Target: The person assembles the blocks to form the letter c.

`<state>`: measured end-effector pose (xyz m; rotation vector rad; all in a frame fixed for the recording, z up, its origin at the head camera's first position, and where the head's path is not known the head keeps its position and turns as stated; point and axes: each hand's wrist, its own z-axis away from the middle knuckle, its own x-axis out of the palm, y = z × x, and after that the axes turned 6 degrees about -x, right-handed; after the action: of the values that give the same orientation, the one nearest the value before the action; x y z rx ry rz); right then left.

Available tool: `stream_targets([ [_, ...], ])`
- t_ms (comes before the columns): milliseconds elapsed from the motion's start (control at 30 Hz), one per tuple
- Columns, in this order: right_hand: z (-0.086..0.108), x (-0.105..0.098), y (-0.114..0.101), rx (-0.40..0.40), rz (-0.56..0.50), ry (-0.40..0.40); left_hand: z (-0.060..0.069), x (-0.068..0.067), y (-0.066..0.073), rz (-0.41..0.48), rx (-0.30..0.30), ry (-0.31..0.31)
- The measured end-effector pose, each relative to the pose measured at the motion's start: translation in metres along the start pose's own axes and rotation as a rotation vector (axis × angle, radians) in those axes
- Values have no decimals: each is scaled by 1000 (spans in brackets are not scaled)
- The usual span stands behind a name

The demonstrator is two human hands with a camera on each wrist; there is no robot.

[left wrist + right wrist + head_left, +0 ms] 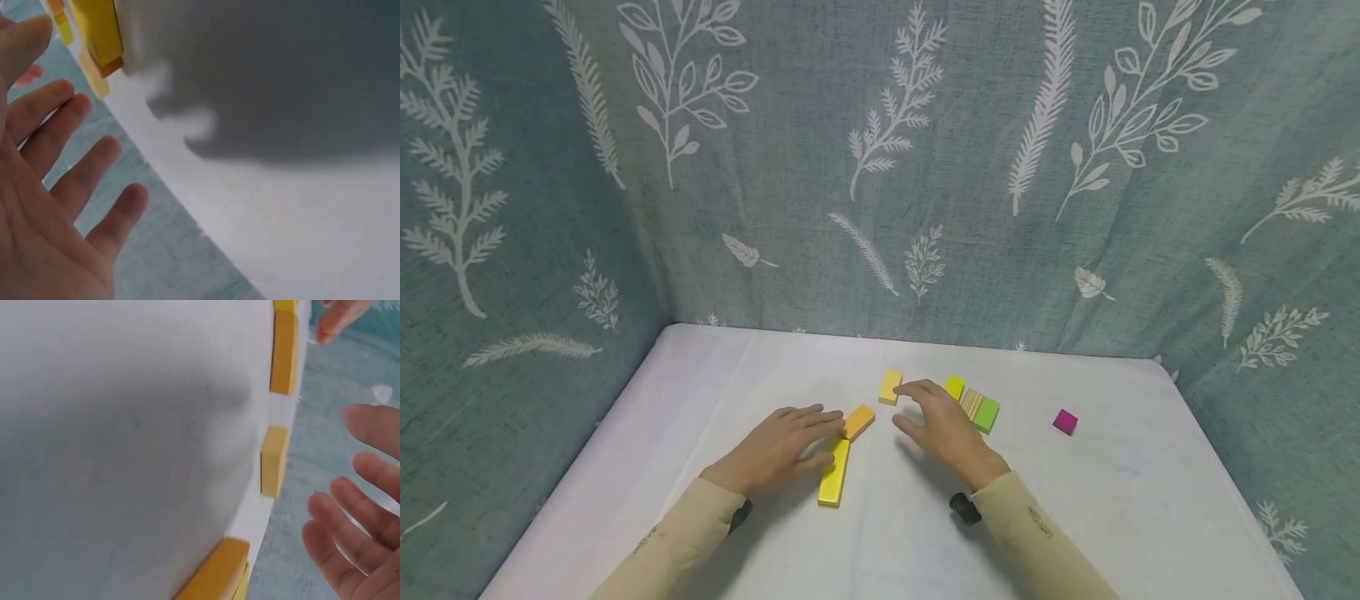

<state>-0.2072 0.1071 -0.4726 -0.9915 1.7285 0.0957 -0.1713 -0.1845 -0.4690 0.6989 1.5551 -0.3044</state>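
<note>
My left hand (786, 450), its fingers extended, hovers beside a long yellow block (832, 479) and an orange block (859, 422) that meet end to end. It holds nothing; whether a fingertip touches them I cannot tell. The right hand (946, 429) is loosely spread and holds nothing. Its index finger reaches close to a pale yellow block (891, 387), which lies apart from the orange one. Partly behind that hand are a bright yellow block (954, 387), a striped piece (972, 403) and a green block (987, 414). Another orange block (215, 575) shows low in the right wrist view.
A magenta cube (1065, 422) sits by itself on the right. A white cloth (1150, 517) covers the table, and a green leaf-patterned curtain (820, 167) hangs around its back and sides.
</note>
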Motion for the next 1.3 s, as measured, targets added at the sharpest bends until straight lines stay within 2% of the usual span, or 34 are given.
stream_targets([
  [200, 6, -10, 9, -5, -7, 82, -14, -1, -1, -21, 21, -48],
  [467, 10, -20, 14, 76, 4, 66, -22, 1, -1, -42, 56, -67],
  [733, 9, -22, 20, 58, 1, 63, -23, 8, -2, -73, 60, -93],
  [1100, -5, -20, 22, 37, -6, 62, -27, 6, 1, -73, 43, -106],
  [1300, -19, -15, 20, 79, -27, 24, -28, 5, 3, -69, 34, -117],
])
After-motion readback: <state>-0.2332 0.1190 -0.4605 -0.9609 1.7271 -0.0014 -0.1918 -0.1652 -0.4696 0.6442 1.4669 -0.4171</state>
